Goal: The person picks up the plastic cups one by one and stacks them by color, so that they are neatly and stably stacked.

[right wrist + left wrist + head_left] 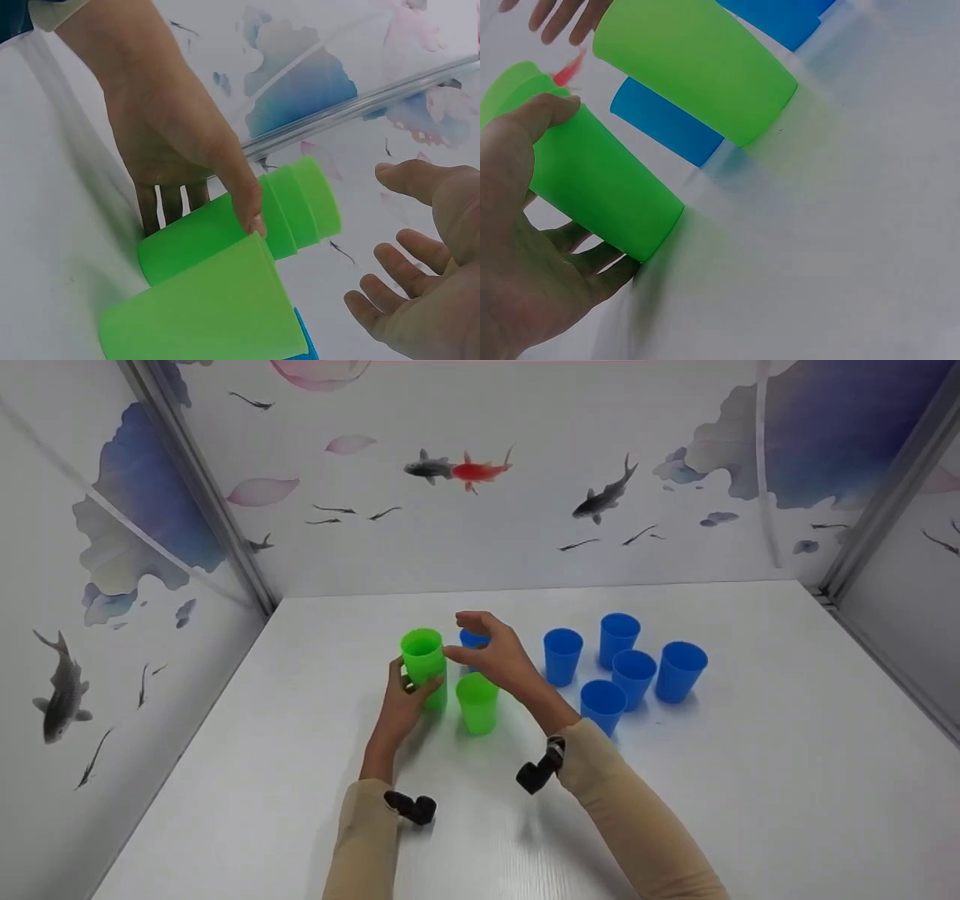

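A stack of nested green cups (pixel 423 651) stands upright on the white table, with my left hand (pixel 401 706) gripping its lower part. In the left wrist view the thumb lies across the near side of the stack (pixel 607 180) and the other fingers reach behind it. My right hand (pixel 501 658) is just right of the stack's top, thumb and fingers spread, with nothing between them. Below that hand stands a single green cup (pixel 478 706), upright and mouth up. Partly hidden behind the right hand is a blue cup (pixel 472 639).
Several upright blue cups (pixel 562 658) stand in a loose group on the right half of the table (pixel 750 780). White panels (pixel 517 532) painted with fish and petals close off the back and sides.
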`<state>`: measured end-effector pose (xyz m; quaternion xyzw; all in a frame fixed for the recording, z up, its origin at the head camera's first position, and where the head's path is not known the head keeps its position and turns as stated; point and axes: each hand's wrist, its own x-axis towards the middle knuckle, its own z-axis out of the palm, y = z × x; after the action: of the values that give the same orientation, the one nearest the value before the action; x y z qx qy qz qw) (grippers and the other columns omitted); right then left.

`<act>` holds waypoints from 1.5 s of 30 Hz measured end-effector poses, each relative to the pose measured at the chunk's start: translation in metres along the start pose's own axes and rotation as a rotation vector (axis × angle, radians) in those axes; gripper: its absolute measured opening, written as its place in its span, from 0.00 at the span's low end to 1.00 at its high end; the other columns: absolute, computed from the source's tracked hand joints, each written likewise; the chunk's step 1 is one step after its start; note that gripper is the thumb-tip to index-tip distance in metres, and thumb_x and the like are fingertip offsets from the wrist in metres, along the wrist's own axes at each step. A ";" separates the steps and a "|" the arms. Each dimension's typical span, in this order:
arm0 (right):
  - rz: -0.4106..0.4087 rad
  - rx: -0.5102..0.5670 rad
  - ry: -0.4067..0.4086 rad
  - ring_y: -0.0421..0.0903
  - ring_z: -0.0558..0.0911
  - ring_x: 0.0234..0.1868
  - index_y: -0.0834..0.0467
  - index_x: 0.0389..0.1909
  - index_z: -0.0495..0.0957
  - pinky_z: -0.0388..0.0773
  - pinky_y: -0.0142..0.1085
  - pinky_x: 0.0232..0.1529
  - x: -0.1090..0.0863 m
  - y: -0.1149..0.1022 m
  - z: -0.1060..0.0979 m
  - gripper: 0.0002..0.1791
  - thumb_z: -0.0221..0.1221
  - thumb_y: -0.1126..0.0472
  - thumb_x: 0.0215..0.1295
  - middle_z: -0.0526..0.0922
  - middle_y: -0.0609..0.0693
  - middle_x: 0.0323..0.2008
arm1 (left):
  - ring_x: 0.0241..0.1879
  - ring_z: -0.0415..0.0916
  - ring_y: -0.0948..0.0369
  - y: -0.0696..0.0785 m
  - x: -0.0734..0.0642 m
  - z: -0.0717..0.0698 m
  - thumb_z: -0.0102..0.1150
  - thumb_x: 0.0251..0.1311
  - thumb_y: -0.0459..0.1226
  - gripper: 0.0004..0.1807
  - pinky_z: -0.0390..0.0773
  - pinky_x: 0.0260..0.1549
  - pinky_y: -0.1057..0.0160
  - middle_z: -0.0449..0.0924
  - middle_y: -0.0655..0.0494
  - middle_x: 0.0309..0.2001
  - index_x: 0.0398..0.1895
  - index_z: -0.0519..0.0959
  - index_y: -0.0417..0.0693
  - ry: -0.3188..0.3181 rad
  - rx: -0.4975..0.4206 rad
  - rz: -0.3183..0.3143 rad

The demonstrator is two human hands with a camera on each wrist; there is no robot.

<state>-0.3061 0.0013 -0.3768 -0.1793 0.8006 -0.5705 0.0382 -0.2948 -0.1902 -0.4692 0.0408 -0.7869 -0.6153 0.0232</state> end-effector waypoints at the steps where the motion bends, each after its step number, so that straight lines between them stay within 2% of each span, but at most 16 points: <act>1: 0.002 0.007 0.005 0.51 0.69 0.74 0.50 0.71 0.68 0.69 0.50 0.72 -0.002 0.001 -0.001 0.35 0.67 0.50 0.64 0.73 0.50 0.70 | 0.75 0.58 0.46 -0.001 0.001 0.000 0.64 0.64 0.53 0.47 0.59 0.74 0.42 0.59 0.45 0.75 0.78 0.47 0.55 0.002 0.001 0.001; 9: -0.036 0.038 0.034 0.52 0.69 0.73 0.50 0.70 0.69 0.69 0.50 0.72 -0.016 0.015 -0.007 0.35 0.68 0.50 0.62 0.73 0.50 0.70 | 0.76 0.57 0.46 -0.001 0.003 0.000 0.64 0.64 0.53 0.47 0.58 0.75 0.42 0.59 0.46 0.75 0.78 0.47 0.56 0.007 0.003 -0.005; 15: -0.039 -0.031 0.032 0.54 0.66 0.75 0.51 0.71 0.68 0.67 0.53 0.73 -0.019 0.027 -0.010 0.37 0.69 0.49 0.62 0.68 0.52 0.72 | 0.72 0.63 0.45 0.002 0.001 0.000 0.63 0.64 0.52 0.46 0.64 0.72 0.42 0.63 0.42 0.71 0.77 0.48 0.56 0.009 0.006 0.005; 20: -0.039 -0.043 0.022 0.55 0.65 0.75 0.51 0.72 0.67 0.66 0.53 0.73 -0.021 0.033 -0.017 0.39 0.69 0.48 0.61 0.67 0.52 0.73 | 0.71 0.64 0.45 0.003 0.000 0.002 0.63 0.64 0.53 0.46 0.65 0.71 0.42 0.63 0.41 0.71 0.78 0.47 0.56 -0.002 0.013 0.003; 29: -0.012 -0.074 -0.079 0.55 0.65 0.75 0.47 0.72 0.66 0.67 0.54 0.72 -0.021 0.049 -0.023 0.41 0.69 0.44 0.59 0.68 0.51 0.73 | 0.72 0.63 0.45 0.002 0.001 0.001 0.63 0.65 0.52 0.46 0.63 0.72 0.42 0.62 0.42 0.72 0.78 0.47 0.55 0.007 0.014 0.003; 37: -0.032 -0.097 -0.150 0.53 0.66 0.75 0.49 0.72 0.66 0.68 0.53 0.72 -0.022 0.061 -0.017 0.43 0.70 0.43 0.57 0.69 0.51 0.72 | 0.72 0.63 0.45 0.000 -0.001 0.001 0.63 0.65 0.53 0.46 0.61 0.73 0.41 0.62 0.43 0.72 0.77 0.47 0.56 0.008 0.013 0.004; 45: -0.011 -0.103 -0.219 0.55 0.65 0.75 0.54 0.74 0.63 0.68 0.53 0.72 -0.023 0.067 -0.013 0.46 0.72 0.46 0.57 0.68 0.52 0.73 | 0.70 0.65 0.43 -0.002 -0.001 0.002 0.62 0.65 0.52 0.44 0.65 0.70 0.40 0.64 0.39 0.70 0.77 0.48 0.55 0.005 0.010 0.033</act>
<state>-0.3044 0.0397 -0.4381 -0.2469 0.8188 -0.5059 0.1131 -0.2936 -0.1891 -0.4717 0.0296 -0.7906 -0.6106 0.0351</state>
